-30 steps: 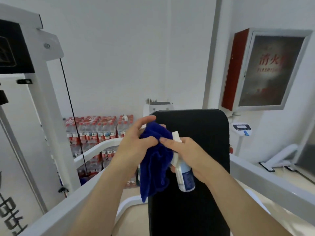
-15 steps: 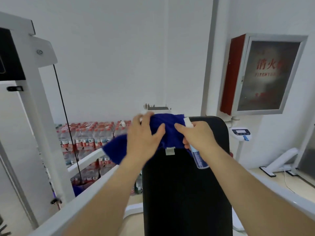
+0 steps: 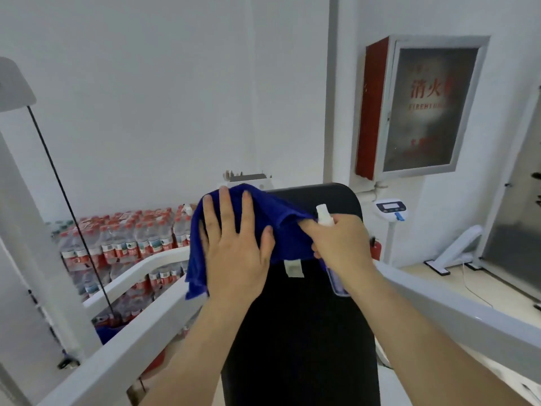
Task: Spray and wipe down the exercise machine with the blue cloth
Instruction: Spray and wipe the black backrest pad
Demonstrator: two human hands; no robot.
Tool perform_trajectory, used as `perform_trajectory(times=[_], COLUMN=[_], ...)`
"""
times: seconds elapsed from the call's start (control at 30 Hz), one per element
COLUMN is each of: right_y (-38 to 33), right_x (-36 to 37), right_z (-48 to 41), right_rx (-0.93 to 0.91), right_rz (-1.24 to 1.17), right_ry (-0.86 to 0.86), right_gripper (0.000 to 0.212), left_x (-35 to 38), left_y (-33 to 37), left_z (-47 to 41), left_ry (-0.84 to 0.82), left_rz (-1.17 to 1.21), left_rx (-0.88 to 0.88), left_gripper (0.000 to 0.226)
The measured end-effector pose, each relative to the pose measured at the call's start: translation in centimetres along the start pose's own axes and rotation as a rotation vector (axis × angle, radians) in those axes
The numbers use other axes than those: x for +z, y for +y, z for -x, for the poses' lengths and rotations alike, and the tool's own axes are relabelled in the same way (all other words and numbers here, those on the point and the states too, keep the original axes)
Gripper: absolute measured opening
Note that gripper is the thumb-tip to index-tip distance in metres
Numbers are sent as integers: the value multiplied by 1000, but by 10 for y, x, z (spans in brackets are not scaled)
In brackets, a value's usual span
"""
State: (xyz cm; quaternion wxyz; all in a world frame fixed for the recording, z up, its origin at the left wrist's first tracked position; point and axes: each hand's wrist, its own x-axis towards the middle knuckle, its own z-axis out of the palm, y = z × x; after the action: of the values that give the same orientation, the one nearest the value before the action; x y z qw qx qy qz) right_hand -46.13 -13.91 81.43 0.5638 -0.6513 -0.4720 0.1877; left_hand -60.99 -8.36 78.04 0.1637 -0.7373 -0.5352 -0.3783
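Facing the exercise machine's black back pad [image 3: 307,332], upright between white frame bars [image 3: 140,341]. Showing behind it a red fire hydrant cabinet [image 3: 421,106] on the right wall and stacked packs of water bottles [image 3: 123,238] low at left. Draping the blue cloth [image 3: 281,227] over the pad's top left corner, with part hanging down the left edge. Pressing the left hand [image 3: 237,259] flat on the cloth, fingers straight and spread, grasping nothing. Clasping the spray bottle [image 3: 324,215] in the curled right hand [image 3: 342,247], thumb touching the cloth's right edge, white nozzle poking up above the knuckles. Dangling a small white tag [image 3: 293,268] below the cloth's hem.
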Motion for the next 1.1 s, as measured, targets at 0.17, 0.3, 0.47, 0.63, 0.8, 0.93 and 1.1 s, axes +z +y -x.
perform_trajectory(times=[0.17, 0.3, 0.47, 0.63, 0.8, 0.93, 1.1], right_y=[7, 25, 23, 26, 31, 37, 47], right_x=[-41, -54, -71, -85, -94, -98, -94], right_z=[-7, -1, 1, 16, 33, 39, 37], right_rx=[350, 485, 501, 469, 538, 543, 481], right_rz=[-450, -605, -554, -533, -556, -622, -589], right_ry=[-94, -87, -71, -103, -75, -33, 8], right_gripper=[49, 45, 45, 55, 49, 48, 49], left_x=[-2, -6, -8, -12, 2, 17, 51], left_y=[36, 63, 66, 78, 118, 136, 131], left_z=[-57, -94, -117, -128, -113, -76, -2], left_ry=[-83, -209, -400, -553, -389, -131, -227], left_rz=[-70, -104, -94, -111, -88, -223, -340], left_rx=[214, 250, 209, 91, 289, 545, 1004], left_gripper=[58, 62, 66, 60, 59, 47, 45])
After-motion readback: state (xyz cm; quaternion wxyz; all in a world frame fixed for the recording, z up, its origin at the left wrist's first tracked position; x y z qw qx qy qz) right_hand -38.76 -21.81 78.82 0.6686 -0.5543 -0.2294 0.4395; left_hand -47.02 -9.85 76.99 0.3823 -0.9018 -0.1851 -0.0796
